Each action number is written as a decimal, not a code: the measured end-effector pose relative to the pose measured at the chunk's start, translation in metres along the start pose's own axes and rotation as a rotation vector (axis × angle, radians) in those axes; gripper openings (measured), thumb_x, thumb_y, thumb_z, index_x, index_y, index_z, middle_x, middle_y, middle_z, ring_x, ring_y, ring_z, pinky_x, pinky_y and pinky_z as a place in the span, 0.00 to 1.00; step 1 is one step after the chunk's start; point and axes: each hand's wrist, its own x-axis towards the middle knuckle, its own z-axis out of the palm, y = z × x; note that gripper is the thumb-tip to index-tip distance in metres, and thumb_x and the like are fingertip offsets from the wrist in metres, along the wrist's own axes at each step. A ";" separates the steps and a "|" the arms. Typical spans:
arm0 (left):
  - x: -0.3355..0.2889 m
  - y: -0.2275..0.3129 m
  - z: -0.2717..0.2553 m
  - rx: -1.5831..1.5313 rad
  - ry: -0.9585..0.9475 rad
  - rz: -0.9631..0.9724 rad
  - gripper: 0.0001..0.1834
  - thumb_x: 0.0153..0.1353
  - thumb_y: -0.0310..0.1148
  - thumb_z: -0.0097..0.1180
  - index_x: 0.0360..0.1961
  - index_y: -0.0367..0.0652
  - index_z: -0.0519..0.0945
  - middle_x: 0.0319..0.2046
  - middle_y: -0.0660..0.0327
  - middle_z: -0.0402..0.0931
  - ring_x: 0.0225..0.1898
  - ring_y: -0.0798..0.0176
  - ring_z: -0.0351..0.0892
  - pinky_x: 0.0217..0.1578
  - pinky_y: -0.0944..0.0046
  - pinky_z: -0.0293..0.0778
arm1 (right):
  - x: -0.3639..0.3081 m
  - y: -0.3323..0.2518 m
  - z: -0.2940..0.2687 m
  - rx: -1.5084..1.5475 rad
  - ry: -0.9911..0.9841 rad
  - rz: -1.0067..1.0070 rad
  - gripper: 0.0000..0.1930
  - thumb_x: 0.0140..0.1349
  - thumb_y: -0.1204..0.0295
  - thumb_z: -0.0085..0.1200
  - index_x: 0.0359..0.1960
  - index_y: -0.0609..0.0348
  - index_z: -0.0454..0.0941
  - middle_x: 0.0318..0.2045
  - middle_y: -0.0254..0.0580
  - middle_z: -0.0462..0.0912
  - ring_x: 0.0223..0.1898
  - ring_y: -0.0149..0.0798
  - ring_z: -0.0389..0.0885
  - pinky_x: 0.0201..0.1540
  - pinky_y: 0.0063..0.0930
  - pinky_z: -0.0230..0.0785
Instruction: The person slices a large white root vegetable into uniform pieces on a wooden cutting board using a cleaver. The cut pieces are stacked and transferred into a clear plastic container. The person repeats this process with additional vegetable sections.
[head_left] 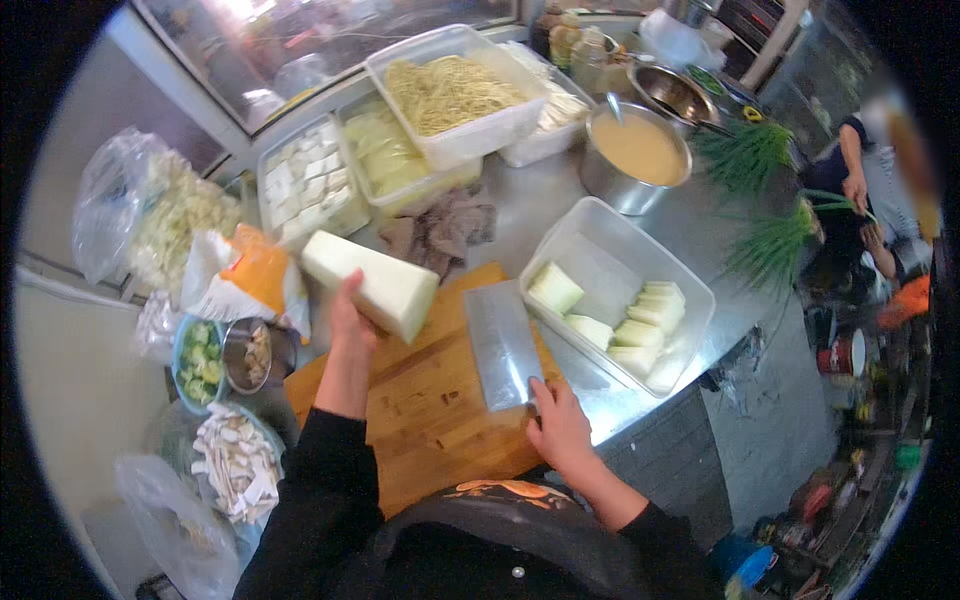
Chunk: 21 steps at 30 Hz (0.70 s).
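My left hand [352, 318] is closed around a long, thick, pale block [370, 284], which looks like peeled winter melon. It is tilted above the far left part of a wooden cutting board [420, 420]. In my right hand [562, 425] is the handle of a broad-bladed cleaver [502, 345]. Its blade lies flat over the board's right edge, pointing away from me. Beside the blade, a clear plastic bin [590, 240] holds pale green-white cut pieces [650, 315], some in sliced stacks.
Behind the board lie a crumpled brown cloth [440, 222], a tub of white blocks [310, 180] and a tub of noodles [450, 95]. A steel pot [635, 160] of tan liquid stands at the back right, near green onions [770, 245]. Another person [855, 180] handles greens at far right.
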 end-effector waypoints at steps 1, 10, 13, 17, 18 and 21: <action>-0.019 0.003 -0.006 0.045 -0.031 -0.016 0.32 0.53 0.42 0.58 0.56 0.39 0.66 0.51 0.55 0.71 0.53 0.55 0.69 0.56 0.55 0.63 | 0.001 -0.001 -0.001 0.009 -0.024 0.009 0.31 0.46 0.73 0.56 0.56 0.52 0.65 0.45 0.49 0.68 0.45 0.51 0.72 0.45 0.40 0.70; -0.123 0.005 -0.074 0.449 -0.363 -0.414 0.29 0.49 0.35 0.60 0.51 0.34 0.69 0.41 0.54 0.75 0.40 0.61 0.77 0.44 0.62 0.73 | 0.006 -0.003 -0.012 0.111 -0.089 0.082 0.36 0.45 0.73 0.57 0.60 0.54 0.58 0.45 0.54 0.68 0.45 0.56 0.72 0.44 0.42 0.70; -0.132 0.000 -0.079 0.621 -0.423 -0.467 0.29 0.46 0.35 0.63 0.49 0.34 0.71 0.40 0.54 0.76 0.40 0.61 0.77 0.43 0.62 0.73 | 0.005 0.009 -0.007 0.353 -0.097 0.115 0.36 0.45 0.75 0.55 0.60 0.60 0.56 0.44 0.52 0.69 0.43 0.49 0.74 0.43 0.37 0.70; -0.128 -0.003 -0.081 0.934 -0.534 -0.352 0.30 0.44 0.36 0.66 0.48 0.33 0.72 0.41 0.54 0.76 0.41 0.61 0.76 0.43 0.62 0.72 | 0.008 -0.005 -0.022 0.863 -0.192 0.277 0.31 0.43 0.81 0.52 0.55 0.64 0.60 0.37 0.42 0.73 0.35 0.32 0.74 0.35 0.26 0.69; -0.131 0.001 -0.069 1.024 -0.547 -0.312 0.31 0.43 0.37 0.66 0.48 0.33 0.73 0.41 0.54 0.76 0.41 0.61 0.76 0.43 0.62 0.71 | 0.009 -0.007 -0.026 0.944 -0.242 0.381 0.30 0.43 0.82 0.51 0.53 0.64 0.61 0.36 0.42 0.73 0.33 0.32 0.74 0.33 0.25 0.69; -0.121 -0.006 -0.087 1.106 -0.582 -0.132 0.26 0.46 0.37 0.65 0.46 0.34 0.76 0.40 0.55 0.77 0.40 0.62 0.76 0.43 0.63 0.70 | 0.013 -0.020 -0.035 1.145 -0.292 0.518 0.26 0.43 0.84 0.50 0.48 0.66 0.63 0.32 0.41 0.74 0.25 0.31 0.74 0.23 0.24 0.68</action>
